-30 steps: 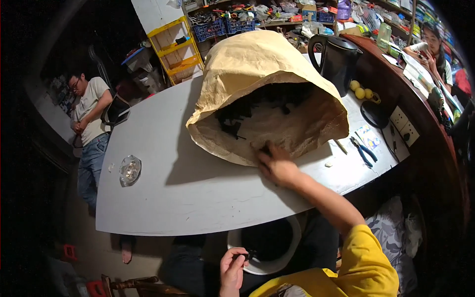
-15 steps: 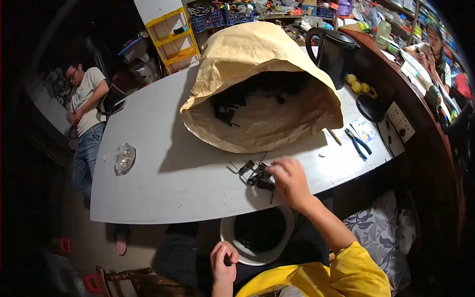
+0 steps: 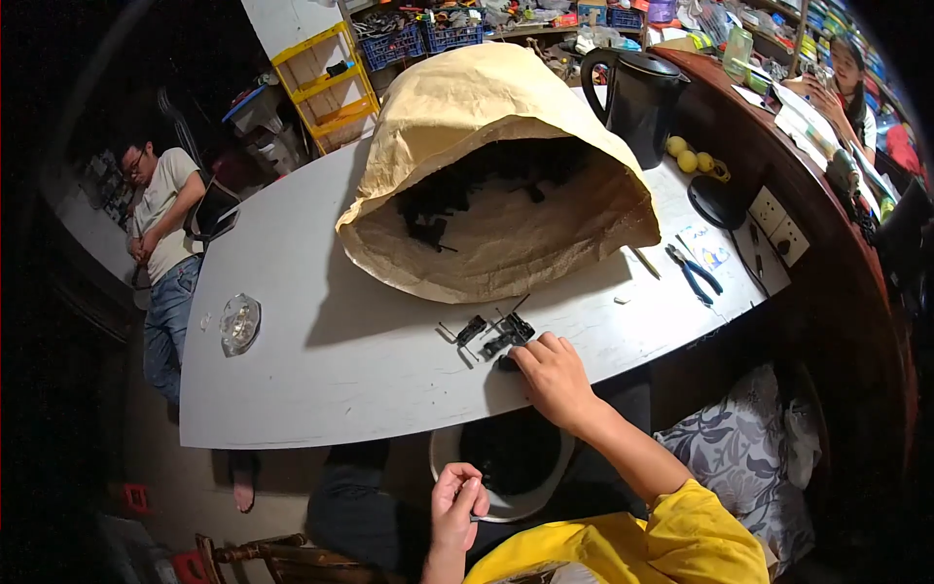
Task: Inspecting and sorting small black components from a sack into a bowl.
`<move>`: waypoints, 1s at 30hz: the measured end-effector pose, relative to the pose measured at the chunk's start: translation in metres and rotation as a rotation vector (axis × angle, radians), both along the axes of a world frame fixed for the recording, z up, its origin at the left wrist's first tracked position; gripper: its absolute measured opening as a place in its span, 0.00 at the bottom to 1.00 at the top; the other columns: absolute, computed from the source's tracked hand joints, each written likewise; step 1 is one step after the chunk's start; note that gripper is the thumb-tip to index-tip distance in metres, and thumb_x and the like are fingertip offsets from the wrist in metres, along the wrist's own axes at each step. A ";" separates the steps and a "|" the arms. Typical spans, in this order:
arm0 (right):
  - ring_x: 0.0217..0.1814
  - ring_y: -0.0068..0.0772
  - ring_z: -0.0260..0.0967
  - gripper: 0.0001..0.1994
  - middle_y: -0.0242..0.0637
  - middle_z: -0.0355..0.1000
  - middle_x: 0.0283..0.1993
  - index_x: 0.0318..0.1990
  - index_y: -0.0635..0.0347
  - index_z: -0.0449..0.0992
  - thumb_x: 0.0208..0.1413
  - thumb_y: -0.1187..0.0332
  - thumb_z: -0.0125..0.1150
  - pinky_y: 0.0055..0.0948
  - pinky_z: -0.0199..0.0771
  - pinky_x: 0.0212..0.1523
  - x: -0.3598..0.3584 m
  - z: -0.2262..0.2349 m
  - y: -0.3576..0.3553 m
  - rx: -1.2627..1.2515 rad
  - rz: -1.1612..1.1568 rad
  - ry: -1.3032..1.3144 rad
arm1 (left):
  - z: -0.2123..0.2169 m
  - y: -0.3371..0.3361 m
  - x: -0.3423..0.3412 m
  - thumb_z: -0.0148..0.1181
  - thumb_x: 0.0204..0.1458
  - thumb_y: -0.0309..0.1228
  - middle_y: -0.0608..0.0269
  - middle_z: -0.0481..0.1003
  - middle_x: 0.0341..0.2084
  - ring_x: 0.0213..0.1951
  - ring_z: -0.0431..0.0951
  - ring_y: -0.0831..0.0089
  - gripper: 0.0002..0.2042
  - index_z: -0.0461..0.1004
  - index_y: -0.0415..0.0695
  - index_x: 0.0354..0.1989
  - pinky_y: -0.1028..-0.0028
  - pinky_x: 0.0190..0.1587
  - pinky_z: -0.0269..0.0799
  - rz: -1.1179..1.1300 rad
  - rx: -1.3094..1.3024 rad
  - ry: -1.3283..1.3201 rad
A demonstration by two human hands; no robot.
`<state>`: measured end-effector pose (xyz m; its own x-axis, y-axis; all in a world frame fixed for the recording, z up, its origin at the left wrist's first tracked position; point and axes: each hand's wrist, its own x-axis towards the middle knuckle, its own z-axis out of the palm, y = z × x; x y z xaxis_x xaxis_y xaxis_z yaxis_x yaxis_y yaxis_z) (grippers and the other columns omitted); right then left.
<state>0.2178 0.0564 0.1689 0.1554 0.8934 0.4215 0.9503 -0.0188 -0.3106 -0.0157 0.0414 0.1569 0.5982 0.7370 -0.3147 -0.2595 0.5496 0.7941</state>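
On the white tabletop, my right hand (image 3: 555, 378) is closed, fingertips pinched at a small black part (image 3: 507, 363) near the table's front edge. Just beyond the fingertips lie several black plastic parts (image 3: 506, 338) with thin pins or rods sticking out; their exact kind is unclear. My left hand (image 3: 457, 504) is curled closed below the table edge, beside a white bucket (image 3: 444, 457) with dark contents. Whatever it holds is mostly hidden. A large brown paper sack (image 3: 467, 97) lies with its mouth facing me, more black parts (image 3: 428, 231) inside.
Blue-handled pliers (image 3: 696, 275), a black kettle (image 3: 640, 107), yellow fruit (image 3: 687, 156) and a socket panel (image 3: 778, 229) stand to the right. A glass ashtray (image 3: 239, 324) is at left. One person (image 3: 170, 224) stands at far left; another (image 3: 844, 92) is at far right.
My right hand has lowered slightly toward the near table edge, its fingertips now at a black part. The loose parts lie a little more spread out. My left hand has shifted slightly right.
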 end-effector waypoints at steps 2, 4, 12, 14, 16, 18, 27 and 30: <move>0.37 0.35 0.62 0.14 0.34 0.66 0.33 0.36 0.58 0.70 0.36 0.73 0.58 0.32 0.61 0.37 -0.003 -0.001 -0.003 0.086 0.025 -0.005 | 0.000 0.000 0.000 0.50 0.51 0.24 0.68 0.63 0.19 0.15 0.61 0.82 0.05 0.63 0.40 0.35 0.83 0.18 0.57 0.022 0.030 0.019; 0.37 0.35 0.62 0.14 0.34 0.67 0.34 0.36 0.58 0.70 0.37 0.72 0.57 0.32 0.61 0.36 -0.010 0.003 -0.009 0.165 0.052 -0.010 | 0.003 0.002 0.004 0.50 0.51 0.24 0.68 0.63 0.19 0.15 0.60 0.83 0.05 0.63 0.40 0.36 0.84 0.17 0.55 0.046 0.054 0.038; 0.39 0.33 0.64 0.12 0.37 0.67 0.38 0.38 0.61 0.69 0.42 0.71 0.53 0.32 0.64 0.41 -0.039 0.019 -0.043 0.315 0.419 -0.069 | 0.012 0.028 0.045 0.53 0.50 0.25 0.70 0.67 0.18 0.15 0.60 0.87 0.06 0.70 0.37 0.35 0.86 0.16 0.52 0.127 0.373 0.119; 0.40 0.36 0.64 0.13 0.41 0.67 0.38 0.40 0.63 0.69 0.47 0.69 0.51 0.32 0.64 0.43 -0.040 0.019 -0.047 0.499 0.157 0.434 | 0.016 0.026 0.045 0.55 0.49 0.25 0.69 0.68 0.18 0.15 0.60 0.87 0.08 0.71 0.35 0.37 0.86 0.16 0.54 0.082 0.349 0.099; 0.40 0.34 0.64 0.15 0.42 0.66 0.39 0.45 0.65 0.67 0.55 0.64 0.45 0.30 0.63 0.45 -0.046 0.013 -0.052 0.455 0.040 0.561 | 0.019 0.019 0.044 0.55 0.48 0.25 0.68 0.68 0.18 0.15 0.61 0.86 0.09 0.72 0.34 0.37 0.86 0.17 0.54 0.057 0.358 0.120; 0.38 0.31 0.65 0.16 0.40 0.67 0.36 0.48 0.63 0.65 0.58 0.63 0.41 0.28 0.64 0.42 -0.052 -0.001 -0.054 0.108 0.201 1.285 | 0.013 0.016 0.042 0.55 0.47 0.23 0.67 0.69 0.19 0.16 0.62 0.86 0.09 0.73 0.33 0.37 0.85 0.18 0.55 0.019 0.501 0.191; 0.27 0.30 0.67 0.12 0.40 0.70 0.30 0.44 0.64 0.68 0.56 0.68 0.43 0.25 0.66 0.31 -0.084 -0.003 -0.064 0.043 0.172 1.076 | 0.006 -0.002 0.036 0.54 0.51 0.30 0.71 0.65 0.18 0.16 0.61 0.86 0.07 0.68 0.39 0.33 0.86 0.18 0.54 -0.024 0.392 0.143; 0.27 0.42 0.68 0.11 0.44 0.70 0.31 0.41 0.65 0.69 0.54 0.70 0.43 0.31 0.67 0.32 -0.085 -0.003 -0.070 0.075 0.076 0.827 | 0.006 -0.007 0.037 0.51 0.52 0.30 0.71 0.64 0.21 0.18 0.59 0.87 0.06 0.67 0.40 0.31 0.86 0.19 0.54 -0.040 0.327 0.072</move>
